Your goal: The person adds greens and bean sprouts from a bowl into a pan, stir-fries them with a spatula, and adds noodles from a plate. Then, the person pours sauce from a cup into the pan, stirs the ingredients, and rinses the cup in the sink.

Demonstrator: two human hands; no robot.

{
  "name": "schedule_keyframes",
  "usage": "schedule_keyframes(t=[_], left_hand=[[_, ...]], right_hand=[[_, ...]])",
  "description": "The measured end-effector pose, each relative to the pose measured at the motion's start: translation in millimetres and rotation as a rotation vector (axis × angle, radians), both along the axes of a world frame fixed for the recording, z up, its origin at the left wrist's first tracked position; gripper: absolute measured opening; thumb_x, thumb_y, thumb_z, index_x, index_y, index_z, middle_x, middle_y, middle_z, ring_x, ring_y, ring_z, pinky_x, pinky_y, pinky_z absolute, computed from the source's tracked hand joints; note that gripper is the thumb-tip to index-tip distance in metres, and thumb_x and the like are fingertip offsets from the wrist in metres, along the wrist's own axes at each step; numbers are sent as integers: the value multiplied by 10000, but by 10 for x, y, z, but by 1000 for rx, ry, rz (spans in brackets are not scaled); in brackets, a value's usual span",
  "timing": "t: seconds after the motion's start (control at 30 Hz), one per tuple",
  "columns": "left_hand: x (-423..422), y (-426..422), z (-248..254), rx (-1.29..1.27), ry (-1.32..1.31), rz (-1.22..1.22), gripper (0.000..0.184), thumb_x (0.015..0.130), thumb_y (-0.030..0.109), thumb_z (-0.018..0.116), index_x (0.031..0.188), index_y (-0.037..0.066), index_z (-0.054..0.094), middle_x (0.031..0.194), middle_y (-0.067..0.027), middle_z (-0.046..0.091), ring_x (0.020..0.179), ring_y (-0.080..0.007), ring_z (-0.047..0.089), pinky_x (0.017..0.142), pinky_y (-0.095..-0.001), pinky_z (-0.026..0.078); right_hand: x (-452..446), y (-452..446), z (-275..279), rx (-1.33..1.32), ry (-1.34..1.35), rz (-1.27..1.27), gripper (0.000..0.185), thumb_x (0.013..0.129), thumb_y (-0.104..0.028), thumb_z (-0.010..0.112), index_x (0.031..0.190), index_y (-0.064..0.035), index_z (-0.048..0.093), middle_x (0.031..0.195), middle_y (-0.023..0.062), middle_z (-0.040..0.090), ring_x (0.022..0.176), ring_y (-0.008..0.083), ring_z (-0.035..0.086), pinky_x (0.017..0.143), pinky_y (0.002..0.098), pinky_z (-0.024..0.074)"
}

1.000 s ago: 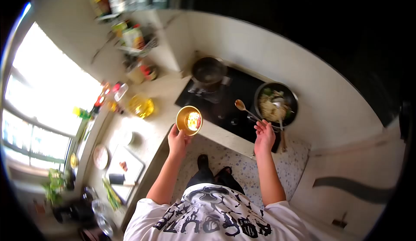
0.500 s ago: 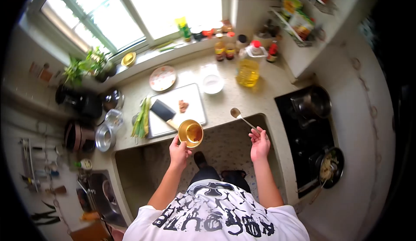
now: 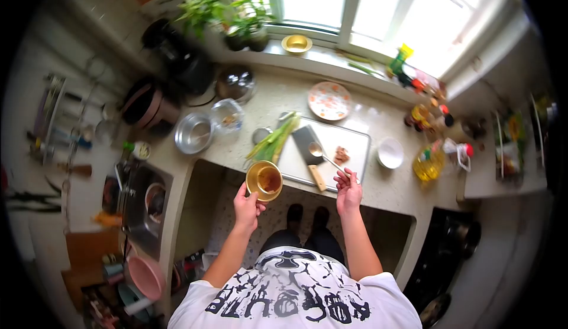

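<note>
My left hand grips a small gold-coloured bowl by its rim; reddish-brown contents show inside it. In my right hand is a metal spoon, its bowl end pointing left over the cutting board. The white cutting board lies on the counter ahead of both hands. On the board rest a cleaver with a wooden handle and a small heap of chopped brownish-pink pieces. Long green stalks lie across the board's left edge.
Behind the board is a patterned plate; right of it, a white bowl and an oil bottle. A metal basin and clear container stand left. The sink is far left, the stove right.
My body and view have turned left, away from the stove and towards the sink. Both hands still hold the gold bowl and the spoon; the spoon is now over the board.
</note>
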State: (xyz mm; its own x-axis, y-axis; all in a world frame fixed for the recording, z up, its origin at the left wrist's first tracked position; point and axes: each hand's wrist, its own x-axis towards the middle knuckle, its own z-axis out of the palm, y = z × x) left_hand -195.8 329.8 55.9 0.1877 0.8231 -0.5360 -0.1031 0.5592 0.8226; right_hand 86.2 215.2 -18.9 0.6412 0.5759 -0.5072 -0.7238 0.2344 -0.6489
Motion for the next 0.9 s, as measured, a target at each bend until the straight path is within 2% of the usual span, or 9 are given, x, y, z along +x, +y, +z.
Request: schedule_keyframes(t=[0.07,0.17,0.37,0.4,0.5,0.7,0.8,0.9], left_hand=[[-202,47,-18,-6,6,101,466,976,46,531,1434,81,452,720,-113,692,440,-89,543,372,-195,362],[-530,12,24,8,-18,243,572,972,44,541,1512,43,351,728,-127,697,458,-99,564,382,-198,366],[-1201,-353,-45,-20,9,675,719,982,72,545,1596,50,171,730,-125,687,486,-115,577,399,-207,382],[-1303,-429,-56,-21,8,749,706,986,75,549,1591,46,185,742,-120,686,493,-119,581,401,-209,385],[-1555,-635,13,-37,64,971,478,987,81,518,1457,108,438,756,-85,684,499,-89,574,401,-193,373],[-2274,-792,83,-15,24,1214,465,994,92,526,1451,125,447,765,-73,683,504,-88,572,415,-193,377],[-2774,-788,-87,33,-19,1245,462,997,89,528,1451,121,445,771,-67,680,512,-91,576,425,-199,386],[-3308,-592,-128,26,-50,1293,482,998,69,543,1465,102,428,754,-96,688,498,-103,576,406,-207,380]], right_hand=[[-137,316,10,9,-12,123,389,1075,-363,495,1219,-20,610,1021,117,740,872,200,683,737,294,465],[-427,759,-23,18,7,310,418,1073,-381,495,1222,-7,605,1042,137,734,884,207,688,748,297,476],[-1168,1532,-71,75,59,747,465,1065,-404,489,1258,8,586,1080,172,716,893,223,684,811,341,466],[-1318,1647,-55,74,54,820,457,1062,-394,494,1271,2,583,1104,166,712,894,218,678,812,342,461],[-1840,1957,44,69,12,1007,462,1059,-397,494,1278,1,579,1120,164,706,900,212,674,812,335,459],[-3022,2564,162,86,-57,1226,448,1069,-342,470,1333,10,554,1165,163,695,904,212,665,851,328,472],[-3697,2863,109,111,-97,1281,445,1070,-307,451,1347,27,547,1200,170,687,934,211,668,864,329,487],[-4425,3195,47,124,-282,1349,441,1064,-274,442,1361,38,537,1217,172,687,965,204,674,860,326,494]])
